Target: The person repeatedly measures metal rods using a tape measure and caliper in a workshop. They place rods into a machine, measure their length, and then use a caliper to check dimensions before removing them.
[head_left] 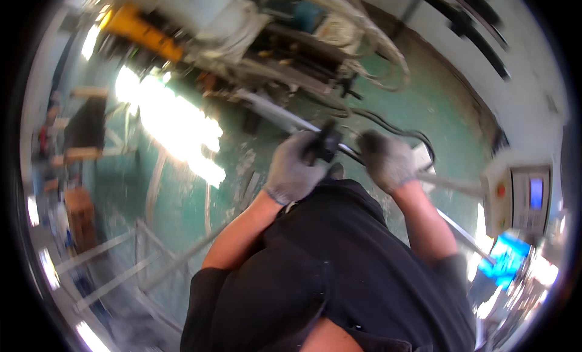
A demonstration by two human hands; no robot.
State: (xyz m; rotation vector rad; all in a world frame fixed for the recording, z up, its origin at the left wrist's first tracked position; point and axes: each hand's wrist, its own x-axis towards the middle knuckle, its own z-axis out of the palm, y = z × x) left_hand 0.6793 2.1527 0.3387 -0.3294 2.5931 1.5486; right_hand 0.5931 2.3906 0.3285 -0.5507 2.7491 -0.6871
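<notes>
My left hand [296, 167], in a pale work glove, is closed around a black clamp-like tool [328, 143]; blur hides its exact kind. My right hand [388, 161] wears a similar glove with darkened fingers. Its fingers are curled, but motion smears them, so what they hold cannot be made out. A long thin metal tube [285, 114] slants from the machinery down to the right, passing by both hands. Further along, beyond my right forearm, a length of metal tube [464, 235] shows again. Whether either hand touches the tube is unclear.
Machinery with hoses [291, 33] and a yellow part [142, 32] fills the far side. A control box [527, 197] with a small screen stands at right. Metal frames [142, 261] and a brown box [80, 209] are at left. Dark cables [400, 130] cross the green floor [451, 100].
</notes>
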